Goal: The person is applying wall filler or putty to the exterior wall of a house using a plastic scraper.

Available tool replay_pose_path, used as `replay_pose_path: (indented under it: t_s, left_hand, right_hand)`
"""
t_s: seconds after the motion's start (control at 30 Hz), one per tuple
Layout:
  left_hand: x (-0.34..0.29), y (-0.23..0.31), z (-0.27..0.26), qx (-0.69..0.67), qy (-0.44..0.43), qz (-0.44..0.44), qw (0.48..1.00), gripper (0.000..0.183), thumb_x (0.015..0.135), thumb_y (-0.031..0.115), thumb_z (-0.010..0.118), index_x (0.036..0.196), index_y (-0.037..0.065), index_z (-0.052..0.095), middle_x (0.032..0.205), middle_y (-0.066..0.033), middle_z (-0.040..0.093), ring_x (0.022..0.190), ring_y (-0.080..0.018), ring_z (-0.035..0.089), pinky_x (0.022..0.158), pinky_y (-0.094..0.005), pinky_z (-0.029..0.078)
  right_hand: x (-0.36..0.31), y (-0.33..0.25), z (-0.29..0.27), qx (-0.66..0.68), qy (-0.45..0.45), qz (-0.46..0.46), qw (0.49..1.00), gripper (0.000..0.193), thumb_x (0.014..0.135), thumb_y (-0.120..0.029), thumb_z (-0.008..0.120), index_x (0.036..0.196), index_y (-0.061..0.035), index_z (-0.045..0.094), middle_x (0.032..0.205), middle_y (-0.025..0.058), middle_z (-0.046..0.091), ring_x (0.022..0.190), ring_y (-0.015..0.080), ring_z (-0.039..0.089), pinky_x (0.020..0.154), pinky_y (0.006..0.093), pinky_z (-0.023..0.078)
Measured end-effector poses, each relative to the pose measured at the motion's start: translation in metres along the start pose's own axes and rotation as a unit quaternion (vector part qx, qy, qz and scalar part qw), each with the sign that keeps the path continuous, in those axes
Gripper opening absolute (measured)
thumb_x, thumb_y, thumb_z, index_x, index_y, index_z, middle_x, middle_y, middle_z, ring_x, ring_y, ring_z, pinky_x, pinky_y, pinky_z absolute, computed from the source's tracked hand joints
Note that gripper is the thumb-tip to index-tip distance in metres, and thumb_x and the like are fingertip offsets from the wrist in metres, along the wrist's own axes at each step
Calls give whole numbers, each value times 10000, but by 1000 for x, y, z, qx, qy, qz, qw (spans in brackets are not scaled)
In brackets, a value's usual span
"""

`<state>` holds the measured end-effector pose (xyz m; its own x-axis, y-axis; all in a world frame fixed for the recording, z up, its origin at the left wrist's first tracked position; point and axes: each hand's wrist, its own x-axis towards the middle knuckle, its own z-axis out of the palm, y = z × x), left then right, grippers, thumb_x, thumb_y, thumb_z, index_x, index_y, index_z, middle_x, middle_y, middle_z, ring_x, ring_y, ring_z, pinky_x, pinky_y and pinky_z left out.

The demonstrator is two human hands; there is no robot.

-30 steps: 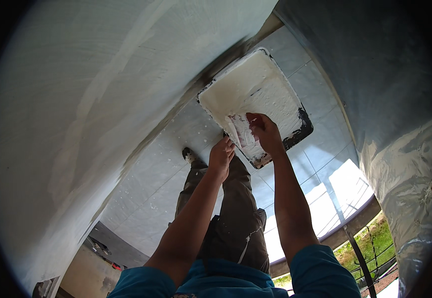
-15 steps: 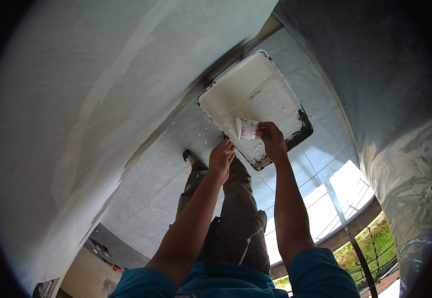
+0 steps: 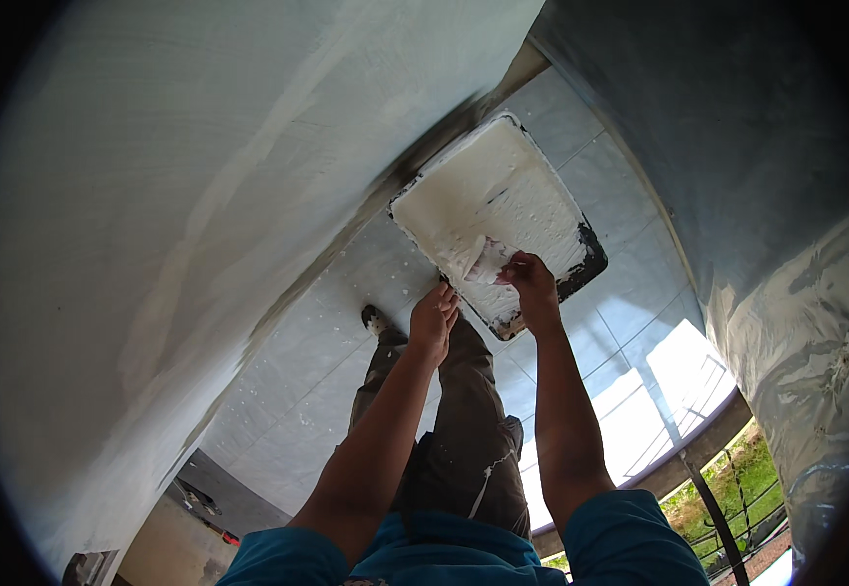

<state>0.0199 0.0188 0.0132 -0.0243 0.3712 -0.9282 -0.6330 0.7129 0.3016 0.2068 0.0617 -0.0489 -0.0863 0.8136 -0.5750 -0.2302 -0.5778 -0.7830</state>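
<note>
You are reaching down, your left arm [image 3: 371, 454] slanting inward and your right arm [image 3: 568, 420] running nearly straight. Your left hand [image 3: 433, 322] is curling its fingers [image 3: 451, 303] loosely; your right hand [image 3: 536, 289] is pinching, its fingertips [image 3: 518, 261] pointing left.

Grey tiled floor [image 3: 288, 391], dark shoe [image 3: 376, 319], white-coated, black-rimmed tray [image 3: 593, 264]

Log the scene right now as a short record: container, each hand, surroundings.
Container: black rectangular tray, coated inside with white paste
Right hand: pinching a flat, white-smeared scraper-like piece over the tray
Left hand: at the tray's left edge, grip unclear
Underfoot: grey tiled floor, white flecks
Right side: crinkled, shiny plastic sheeting
</note>
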Motion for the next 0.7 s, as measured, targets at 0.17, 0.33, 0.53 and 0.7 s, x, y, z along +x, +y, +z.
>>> replay_pose_path:
  t_s: [0.17,0.33,0.53,0.7]
  left_hand:
    - [-21,7,5,-5,38,9,999,613,1037,331,449,1538,8,309,1577,-172,367,1448,-299,377,1197,-429,246]
    - [-76,42,-4,33,33,68,997,597,1027,320,448,1526,11,339,1554,-164,408,1435,-295,399,1197,-428,250]
    - [-125,50,-40,-5,44,109,993,543,1017,360,480,1455,41,458,1478,-134,506,1379,-265,467,1169,-406,313]
    - [-148,59,-76,3,42,129,991,515,1029,372,471,1449,72,473,1478,-94,507,1337,-219,493,1116,-384,359]
  right_hand:
    - [-22,-41,9,171,26,95,980,298,914,27,568,1210,-2,557,1054,90,626,979,217,645,901,379,551]
    - [-39,-77,23,330,-85,65,938,325,877,0,574,1200,-24,553,1051,89,618,1017,251,638,932,423,526]
    - [-66,-110,2,293,-61,9,954,167,791,-62,609,957,-55,623,907,60,644,871,262,638,856,435,515]
    - [-50,-88,-51,304,-153,24,940,331,815,-136,640,1137,-67,607,1062,123,678,1010,296,653,892,425,533]
